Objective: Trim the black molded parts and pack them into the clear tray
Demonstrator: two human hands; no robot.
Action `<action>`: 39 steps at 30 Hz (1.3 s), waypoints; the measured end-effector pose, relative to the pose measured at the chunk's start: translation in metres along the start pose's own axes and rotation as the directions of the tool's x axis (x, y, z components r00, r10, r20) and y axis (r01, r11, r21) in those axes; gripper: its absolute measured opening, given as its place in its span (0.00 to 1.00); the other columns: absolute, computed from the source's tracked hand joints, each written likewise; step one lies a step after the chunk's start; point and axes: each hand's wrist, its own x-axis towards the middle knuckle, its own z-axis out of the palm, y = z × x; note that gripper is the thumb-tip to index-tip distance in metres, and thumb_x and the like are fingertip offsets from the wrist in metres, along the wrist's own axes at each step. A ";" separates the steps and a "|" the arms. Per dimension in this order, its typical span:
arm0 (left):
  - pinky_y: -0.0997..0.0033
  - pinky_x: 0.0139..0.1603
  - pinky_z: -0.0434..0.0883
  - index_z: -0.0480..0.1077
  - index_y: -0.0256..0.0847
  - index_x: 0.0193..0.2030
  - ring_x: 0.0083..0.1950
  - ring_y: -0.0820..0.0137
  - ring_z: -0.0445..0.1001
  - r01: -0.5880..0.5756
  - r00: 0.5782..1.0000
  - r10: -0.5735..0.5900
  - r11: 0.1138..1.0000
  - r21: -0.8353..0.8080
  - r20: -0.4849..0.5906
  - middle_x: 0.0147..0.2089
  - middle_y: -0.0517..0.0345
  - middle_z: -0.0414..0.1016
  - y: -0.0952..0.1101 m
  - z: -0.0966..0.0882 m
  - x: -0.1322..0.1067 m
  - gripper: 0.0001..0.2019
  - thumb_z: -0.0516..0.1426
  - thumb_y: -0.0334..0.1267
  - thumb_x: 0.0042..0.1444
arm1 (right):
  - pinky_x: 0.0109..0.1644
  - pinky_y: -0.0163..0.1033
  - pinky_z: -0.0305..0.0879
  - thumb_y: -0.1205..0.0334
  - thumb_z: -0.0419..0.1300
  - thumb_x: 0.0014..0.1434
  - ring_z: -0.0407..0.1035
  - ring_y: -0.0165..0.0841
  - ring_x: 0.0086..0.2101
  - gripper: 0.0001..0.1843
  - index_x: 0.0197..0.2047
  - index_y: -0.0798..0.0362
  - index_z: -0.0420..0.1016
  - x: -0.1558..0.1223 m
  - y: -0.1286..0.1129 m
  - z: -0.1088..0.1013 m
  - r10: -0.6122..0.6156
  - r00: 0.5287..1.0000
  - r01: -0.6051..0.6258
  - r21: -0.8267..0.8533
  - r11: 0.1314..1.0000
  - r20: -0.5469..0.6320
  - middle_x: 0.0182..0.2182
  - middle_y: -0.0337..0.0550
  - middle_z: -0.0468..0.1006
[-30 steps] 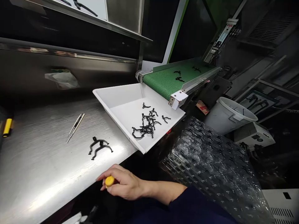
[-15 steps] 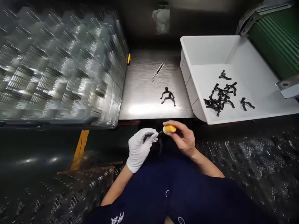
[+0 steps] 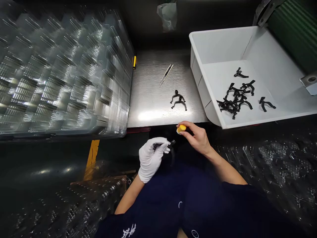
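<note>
My left hand [image 3: 152,157], in a white glove, is closed on a black forked plastic part [image 3: 172,150]. One leg of that part hangs down against my dark shirt, and the rest is partly hidden by the glove. Bare, my right hand [image 3: 199,138] pinches a small yellow piece with a white edge [image 3: 181,128], of a kind I cannot make out. A gap separates the yellow piece from the black part. On the metal table [image 3: 148,96] lie two more black forked parts [image 3: 178,100], and behind them tweezers [image 3: 166,75].
Stacked clear plastic trays [image 3: 61,76] fill the left of the table. A white bin [image 3: 218,109] on the right holds several black forked parts [image 3: 234,99]. A green conveyor belt [image 3: 294,36] overhangs the bin. A yellow-and-black object [image 3: 134,62] lies beside the trays.
My right hand has drawn the yellow piece away from the black part, up and to the right. My left hand keeps its hold. The whole view has shifted slightly.
</note>
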 end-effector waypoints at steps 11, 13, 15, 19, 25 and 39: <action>0.77 0.26 0.73 0.75 0.39 0.38 0.24 0.76 0.74 0.185 0.979 -0.192 0.978 -0.101 -0.063 0.30 0.59 0.80 0.009 0.003 0.002 0.09 0.65 0.43 0.59 | 0.51 0.43 0.78 0.55 0.66 0.63 0.80 0.37 0.43 0.16 0.51 0.50 0.75 -0.006 0.006 0.004 0.227 0.972 -0.233 0.308 0.922 0.054 0.43 0.45 0.84; 0.78 0.27 0.72 0.75 0.40 0.38 0.24 0.76 0.73 0.182 0.980 -0.186 0.981 -0.065 -0.067 0.29 0.60 0.78 0.008 0.002 0.002 0.09 0.65 0.43 0.59 | 0.51 0.42 0.79 0.54 0.66 0.63 0.80 0.37 0.44 0.15 0.51 0.50 0.75 -0.006 0.005 0.004 0.230 0.972 -0.234 0.328 0.915 0.053 0.43 0.45 0.84; 0.78 0.28 0.72 0.76 0.40 0.39 0.25 0.77 0.73 0.176 0.981 -0.178 0.984 -0.037 -0.072 0.29 0.62 0.78 0.006 0.000 0.002 0.08 0.65 0.43 0.60 | 0.50 0.41 0.79 0.56 0.65 0.64 0.80 0.36 0.44 0.14 0.52 0.49 0.74 -0.006 0.000 0.005 0.209 0.977 -0.213 0.338 0.917 0.048 0.43 0.44 0.84; 0.77 0.30 0.73 0.76 0.41 0.39 0.26 0.76 0.74 0.151 0.986 -0.150 0.988 0.007 -0.070 0.30 0.62 0.78 0.004 -0.002 0.002 0.08 0.64 0.43 0.60 | 0.51 0.42 0.78 0.61 0.62 0.67 0.79 0.36 0.45 0.13 0.54 0.48 0.73 -0.006 -0.014 0.011 0.058 0.998 -0.057 0.257 0.965 0.004 0.45 0.45 0.83; 0.73 0.35 0.75 0.76 0.41 0.39 0.29 0.74 0.77 0.040 0.995 -0.031 0.995 0.094 -0.095 0.32 0.60 0.80 0.006 -0.006 -0.001 0.06 0.64 0.41 0.61 | 0.48 0.47 0.78 0.66 0.59 0.67 0.78 0.40 0.42 0.12 0.53 0.49 0.75 0.001 -0.014 0.013 -0.227 0.974 0.226 -0.081 0.971 -0.004 0.42 0.48 0.83; 0.79 0.25 0.72 0.70 0.38 0.32 0.24 0.76 0.74 0.279 0.895 -0.391 0.866 -0.414 -0.215 0.26 0.63 0.75 0.000 0.007 0.011 0.13 0.67 0.43 0.53 | 0.49 0.47 0.78 0.70 0.61 0.65 0.77 0.39 0.45 0.20 0.58 0.45 0.72 0.000 -0.020 0.027 -0.302 0.948 0.306 0.026 0.952 -0.100 0.45 0.45 0.82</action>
